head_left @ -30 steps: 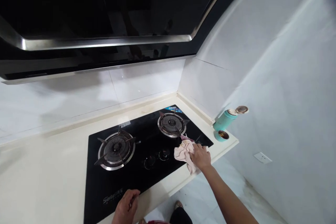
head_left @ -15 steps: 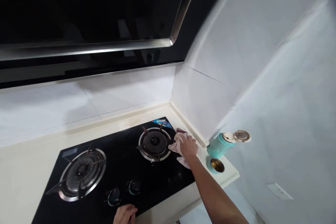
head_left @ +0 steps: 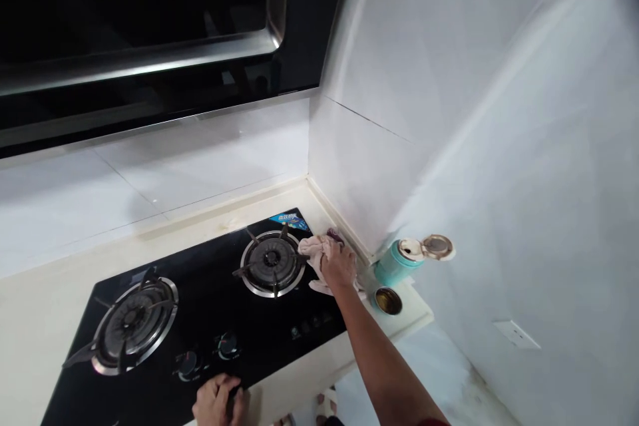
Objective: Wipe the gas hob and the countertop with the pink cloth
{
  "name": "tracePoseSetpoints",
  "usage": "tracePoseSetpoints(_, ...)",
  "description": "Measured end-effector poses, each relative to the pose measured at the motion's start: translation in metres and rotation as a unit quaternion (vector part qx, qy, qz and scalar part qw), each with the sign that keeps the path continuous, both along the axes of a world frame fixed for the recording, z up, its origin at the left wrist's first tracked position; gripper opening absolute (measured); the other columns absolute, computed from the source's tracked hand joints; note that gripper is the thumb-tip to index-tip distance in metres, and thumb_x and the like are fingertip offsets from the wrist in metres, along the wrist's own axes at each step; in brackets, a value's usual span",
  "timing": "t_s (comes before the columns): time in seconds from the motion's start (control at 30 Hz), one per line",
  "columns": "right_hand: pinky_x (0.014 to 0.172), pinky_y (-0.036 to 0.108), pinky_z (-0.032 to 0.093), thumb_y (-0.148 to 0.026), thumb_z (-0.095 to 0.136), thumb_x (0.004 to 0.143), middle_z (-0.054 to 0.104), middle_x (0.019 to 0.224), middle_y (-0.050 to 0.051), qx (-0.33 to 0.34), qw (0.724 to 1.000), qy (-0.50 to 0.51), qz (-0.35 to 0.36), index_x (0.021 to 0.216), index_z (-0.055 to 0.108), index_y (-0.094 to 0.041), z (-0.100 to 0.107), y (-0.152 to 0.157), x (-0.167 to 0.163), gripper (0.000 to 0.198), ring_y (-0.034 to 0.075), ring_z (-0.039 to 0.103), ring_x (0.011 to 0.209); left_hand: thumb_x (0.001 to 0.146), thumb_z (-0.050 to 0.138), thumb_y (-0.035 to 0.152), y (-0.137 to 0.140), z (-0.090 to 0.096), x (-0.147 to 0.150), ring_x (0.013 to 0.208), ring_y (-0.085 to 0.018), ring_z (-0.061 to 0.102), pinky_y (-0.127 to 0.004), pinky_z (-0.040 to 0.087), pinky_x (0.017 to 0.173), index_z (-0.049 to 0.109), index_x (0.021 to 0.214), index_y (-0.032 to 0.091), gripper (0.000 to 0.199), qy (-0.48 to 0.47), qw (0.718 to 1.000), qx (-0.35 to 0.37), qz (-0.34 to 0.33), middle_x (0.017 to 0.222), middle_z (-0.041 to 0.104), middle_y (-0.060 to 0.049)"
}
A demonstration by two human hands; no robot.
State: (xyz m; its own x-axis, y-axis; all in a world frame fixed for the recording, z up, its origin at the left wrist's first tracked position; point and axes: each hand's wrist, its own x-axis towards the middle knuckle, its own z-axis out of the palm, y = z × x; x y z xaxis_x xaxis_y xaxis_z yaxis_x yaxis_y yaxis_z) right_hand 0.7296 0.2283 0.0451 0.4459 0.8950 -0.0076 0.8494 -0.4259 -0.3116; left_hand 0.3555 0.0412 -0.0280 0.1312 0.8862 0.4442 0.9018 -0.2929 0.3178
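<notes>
My right hand (head_left: 340, 267) is closed on a crumpled pale pink cloth (head_left: 315, 247), pressed down at the right edge of the black glass gas stove (head_left: 204, 279). The cloth lies beside the right burner (head_left: 272, 263), and a darker patch shows behind my knuckles. At the stove's front edge rests my left hand (head_left: 218, 401), its fingers loosely bent and a gap between thumb and fingers. Nothing shows in it. Two control knobs, the right one (head_left: 227, 345) and the left one (head_left: 188, 364), sit just beyond that hand.
A turquoise bottle (head_left: 393, 265) with a flipped-open lid stands on the right counter end, with a small open cup (head_left: 388, 301) in front. The left burner (head_left: 134, 325) has raised pan supports. A black range hood (head_left: 200, 86) overhangs; a white wall (head_left: 369, 166) borders the right.
The view has shifted, so the scene sits further left. My right hand stays on the cloth, which lies slightly nearer the right burner. My left hand shows more fully at the front edge.
</notes>
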Motion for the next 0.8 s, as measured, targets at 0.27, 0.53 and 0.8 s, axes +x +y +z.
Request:
tracePoseSetpoints(0.27,0.099,0.047,0.039,-0.033,0.056,0.087,0.054,0.134,0.015,0.019,0.998,0.019,0.065,0.148,0.046,-0.026,0.01,-0.084,-0.076,0.063,0.036,0.05,0.121,0.089,0.055,0.035,0.003,-0.005,0.004,0.091,-0.023,0.064,-0.034,0.046,0.076,0.073,0.092,0.026,0.021,0.019,1.0,0.012,-0.015,0.097,0.07,-0.006)
tracePoseSetpoints(0.53,0.106,0.051,0.039,-0.031,0.068,0.073,0.06,0.126,0.012,0.152,0.957,0.177,0.173,0.142,0.053,-0.025,-0.012,-0.147,-0.162,0.071,0.033,0.055,0.117,0.09,0.056,0.046,0.003,-0.003,0.015,0.113,-0.031,0.06,-0.044,0.047,0.09,0.05,0.139,0.017,0.057,0.004,0.998,0.047,-0.043,0.127,0.063,-0.016)
tracePoseSetpoints(0.8,0.086,0.04,0.051,-0.056,0.042,0.09,0.068,0.092,0.01,0.23,0.95,0.209,-0.026,0.087,0.067,-0.02,-0.042,-0.204,-0.026,0.044,0.025,0.064,0.089,0.087,0.061,0.034,0.009,0.006,0.014,0.127,-0.03,0.053,-0.04,0.043,0.093,0.046,0.147,0.025,0.063,0.104,0.979,0.063,-0.162,0.145,0.055,-0.014)
